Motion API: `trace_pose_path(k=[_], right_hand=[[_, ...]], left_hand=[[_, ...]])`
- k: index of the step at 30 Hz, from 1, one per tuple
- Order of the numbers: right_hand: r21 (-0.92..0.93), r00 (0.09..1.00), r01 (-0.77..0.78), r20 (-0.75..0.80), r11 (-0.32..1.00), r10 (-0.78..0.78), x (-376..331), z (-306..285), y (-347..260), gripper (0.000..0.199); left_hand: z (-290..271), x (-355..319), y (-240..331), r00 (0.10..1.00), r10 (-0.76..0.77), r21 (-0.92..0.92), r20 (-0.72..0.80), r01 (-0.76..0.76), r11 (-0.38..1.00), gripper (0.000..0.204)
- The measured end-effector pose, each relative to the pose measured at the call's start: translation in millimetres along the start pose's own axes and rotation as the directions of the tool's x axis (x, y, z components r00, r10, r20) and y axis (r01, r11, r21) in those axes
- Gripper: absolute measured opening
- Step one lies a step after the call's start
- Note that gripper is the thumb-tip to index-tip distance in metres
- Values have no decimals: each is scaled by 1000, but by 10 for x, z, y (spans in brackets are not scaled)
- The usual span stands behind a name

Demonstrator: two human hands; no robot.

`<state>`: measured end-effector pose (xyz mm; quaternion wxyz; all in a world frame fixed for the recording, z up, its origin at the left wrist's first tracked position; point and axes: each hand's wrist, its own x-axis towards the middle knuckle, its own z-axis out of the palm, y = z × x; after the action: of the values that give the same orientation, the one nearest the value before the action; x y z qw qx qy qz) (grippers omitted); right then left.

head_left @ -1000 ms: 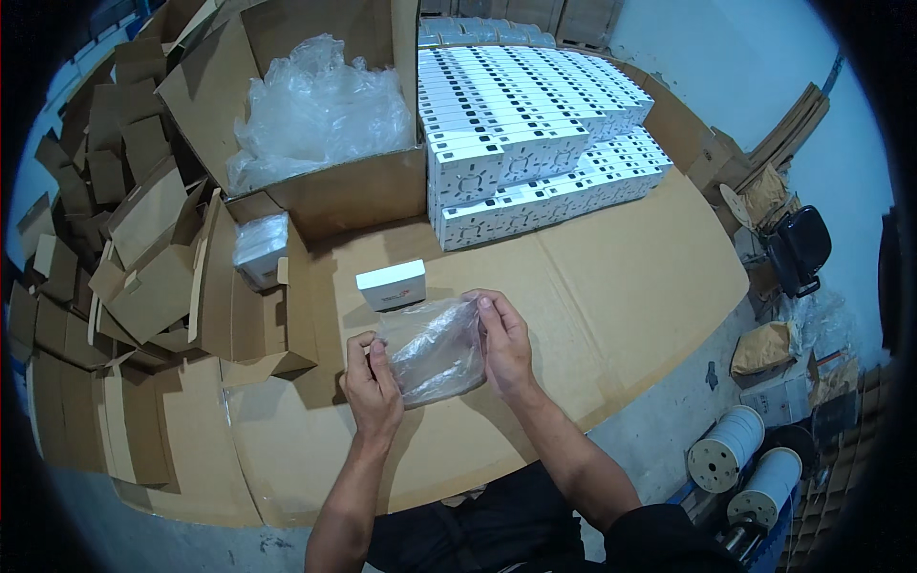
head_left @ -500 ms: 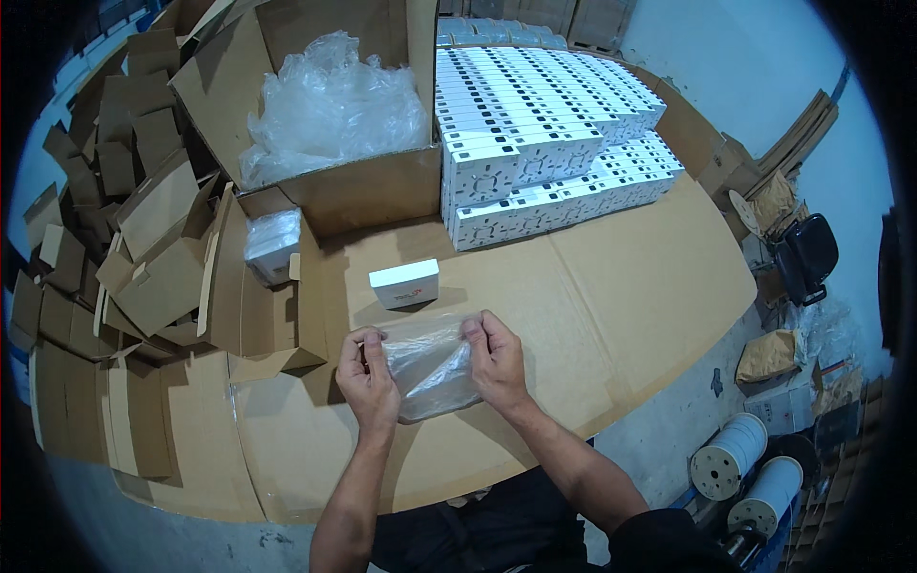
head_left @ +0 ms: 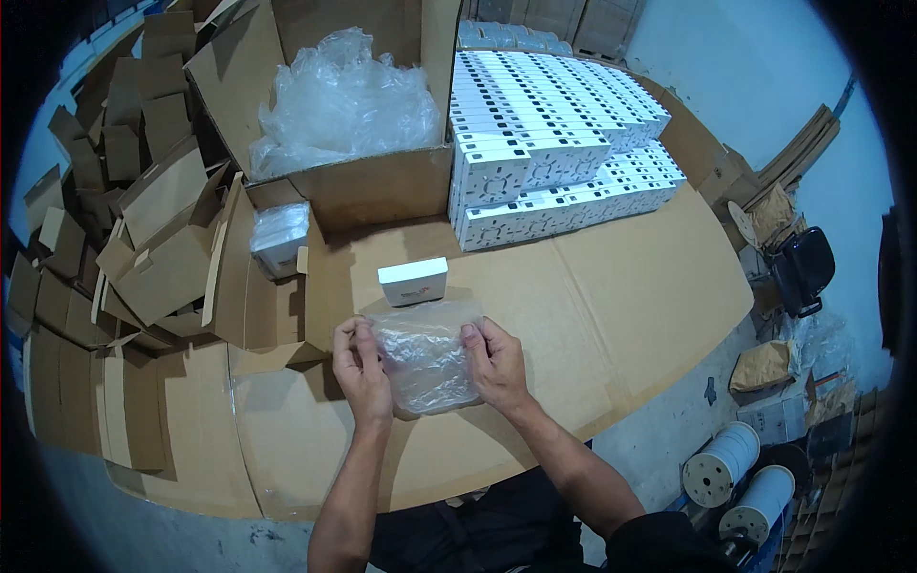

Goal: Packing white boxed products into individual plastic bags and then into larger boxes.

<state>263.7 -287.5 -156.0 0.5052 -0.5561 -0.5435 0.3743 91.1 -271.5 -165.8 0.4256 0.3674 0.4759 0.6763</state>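
Observation:
A clear plastic bag (head_left: pixel 425 363) is stretched between my two hands above the cardboard-covered table. My left hand (head_left: pixel 363 368) pinches its left edge between thumb and fingers. On the opposite edge, my right hand (head_left: pixel 497 361) grips the film in the same way. Just beyond the bag's far edge stands a small white box (head_left: pixel 413 282) with a little print on its front, touched by neither hand. To the left, an open carton (head_left: pixel 320 315) holds several plastic-wrapped white boxes (head_left: pixel 280 234) in its far end.
A large carton (head_left: pixel 373 186) full of loose clear plastic bags (head_left: pixel 344 105) stands at the back. Right of it are stacked rows of white boxes (head_left: pixel 554 143). Empty brown cartons (head_left: pixel 153 258) crowd the left side. Cable spools (head_left: pixel 721 463) sit on the floor at right.
The bag's film has spread and its far edge now reaches nearer the white box. Both hands keep their hold. The whole view has shifted slightly.

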Motion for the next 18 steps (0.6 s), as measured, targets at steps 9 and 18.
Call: trace_pose_path(k=[9,18], right_hand=[[97,966,81,-254,992,-54,179,-124,161,23],[-501,772,615,228,609,-593,462,-319,-515,33]], left_hand=[[58,-125,113,820,-356,347,448,208,915,46],[70,-110,143,846,-250,404,471,45,914,38]])
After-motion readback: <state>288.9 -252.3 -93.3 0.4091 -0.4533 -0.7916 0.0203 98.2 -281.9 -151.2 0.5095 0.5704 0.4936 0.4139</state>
